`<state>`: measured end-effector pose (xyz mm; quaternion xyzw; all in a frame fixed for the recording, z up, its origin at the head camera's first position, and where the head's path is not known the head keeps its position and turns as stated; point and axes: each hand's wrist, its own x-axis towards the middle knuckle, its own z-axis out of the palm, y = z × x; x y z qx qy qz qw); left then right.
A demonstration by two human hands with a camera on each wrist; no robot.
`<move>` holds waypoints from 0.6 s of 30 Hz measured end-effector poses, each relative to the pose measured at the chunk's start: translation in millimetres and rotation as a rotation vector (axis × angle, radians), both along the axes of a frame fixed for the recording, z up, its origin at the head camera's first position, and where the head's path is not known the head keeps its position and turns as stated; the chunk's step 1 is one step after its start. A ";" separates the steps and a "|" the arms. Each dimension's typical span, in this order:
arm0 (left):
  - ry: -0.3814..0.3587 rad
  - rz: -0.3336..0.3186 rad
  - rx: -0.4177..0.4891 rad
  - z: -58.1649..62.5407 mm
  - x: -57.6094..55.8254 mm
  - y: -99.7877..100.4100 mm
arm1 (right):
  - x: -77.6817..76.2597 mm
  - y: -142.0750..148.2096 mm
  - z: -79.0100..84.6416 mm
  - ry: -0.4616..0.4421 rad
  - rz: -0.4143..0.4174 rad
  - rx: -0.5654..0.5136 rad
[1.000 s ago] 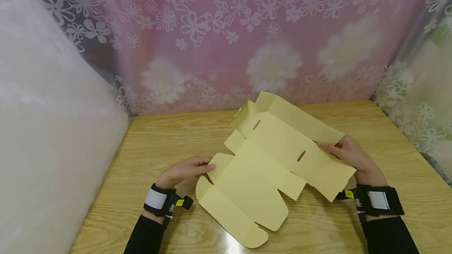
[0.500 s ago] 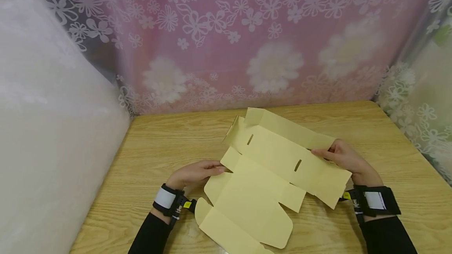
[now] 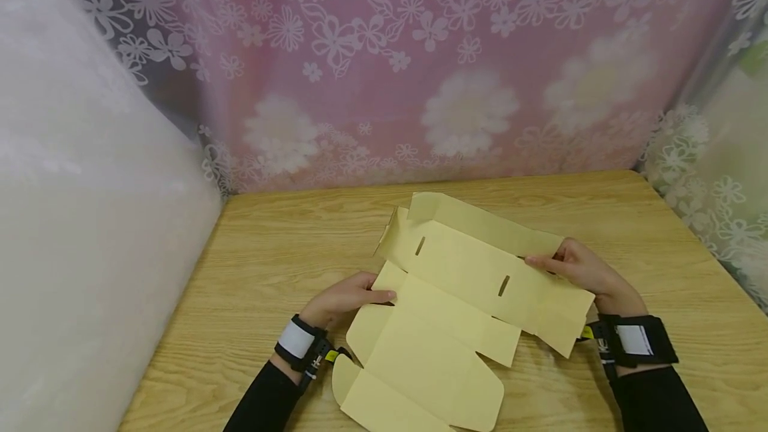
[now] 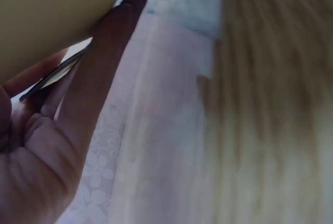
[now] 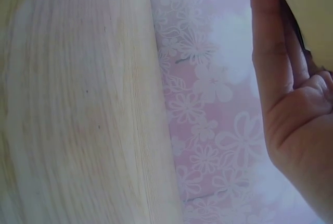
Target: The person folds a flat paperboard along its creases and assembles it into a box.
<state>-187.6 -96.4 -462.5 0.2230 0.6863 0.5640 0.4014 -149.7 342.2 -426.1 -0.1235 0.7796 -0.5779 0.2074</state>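
Observation:
A flattened cardboard box [image 3: 438, 312], pale yellow with creases, side flaps and two slots, slants across the middle of the head view. Its lower end runs out of the frame. My left hand [image 3: 348, 295] pinches a small flap on its left edge, thumb on top and fingers beneath. On the right side, my right hand [image 3: 591, 275] grips the box near the long raised flap, thumb over the face. From below, the left wrist view shows the left hand's fingers [image 4: 99, 73] against the board's underside. In the right wrist view the right hand [image 5: 296, 109] supports the cardboard's edge.
A wood-grain table [image 3: 270, 239] lies under the cardboard. Behind it hangs a pink flowered curtain [image 3: 372, 105]. A white sheet [image 3: 102, 219] borders the left side, and another flowered curtain [image 3: 714, 172] the right. Each wrist wears a black camera strap.
The cardboard has come down and nearer, its top edge dropping in the head view. My left hand has shifted right and up its edge to a higher flap. My right hand has moved slightly left.

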 end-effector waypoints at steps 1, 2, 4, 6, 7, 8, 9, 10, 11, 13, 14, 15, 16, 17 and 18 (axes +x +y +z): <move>-0.008 0.001 0.012 -0.5 0.1 0.7 | 0.1 -0.1 0.0 -0.008 -0.001 -0.005; -0.018 0.002 0.022 -1.0 0.1 1.3 | 0.1 -0.1 -0.2 -0.007 0.003 -0.007; -0.024 0.008 0.034 -1.4 0.5 2.8 | 0.3 -0.2 -0.1 -0.016 0.002 -0.013; -0.025 0.023 0.040 -2.4 1.2 4.6 | 0.4 -0.1 -0.3 -0.027 -0.001 -0.013; -0.028 0.035 0.035 -2.5 1.7 5.6 | 0.0 0.4 -0.8 -0.020 0.001 -0.009; -0.028 0.044 0.030 -2.5 2.1 6.5 | -0.3 0.7 -1.3 -0.013 0.005 -0.005; -0.024 0.054 0.026 -2.4 2.3 7.4 | -0.5 0.6 -1.4 -0.004 0.009 -0.003; -0.023 0.063 0.024 -2.4 2.5 8.1 | -0.7 0.4 -1.6 0.003 0.008 0.002; -0.017 0.071 0.019 -2.3 2.5 8.7 | -0.6 0.0 -1.6 0.005 0.006 0.007; -0.005 0.078 0.011 -1.6 2.3 8.9 | -0.1 -1.1 -0.8 -0.008 -0.001 0.000; 0.003 0.081 0.009 -1.5 2.1 8.8 | 0.7 -2.0 0.3 -0.029 -0.009 -0.009; 0.010 0.089 0.002 -1.3 2.0 8.6 | 1.3 -2.6 1.2 -0.050 -0.017 -0.024; 0.013 0.096 -0.002 -1.0 1.7 8.1 | 1.9 -2.8 1.8 -0.076 -0.030 -0.040; 0.014 0.104 -0.006 -0.5 1.4 7.6 | 2.5 -2.4 2.5 -0.105 -0.040 -0.063; 0.018 0.111 -0.010 0.1 1.1 6.8 | 2.8 -1.8 2.6 -0.127 -0.049 -0.092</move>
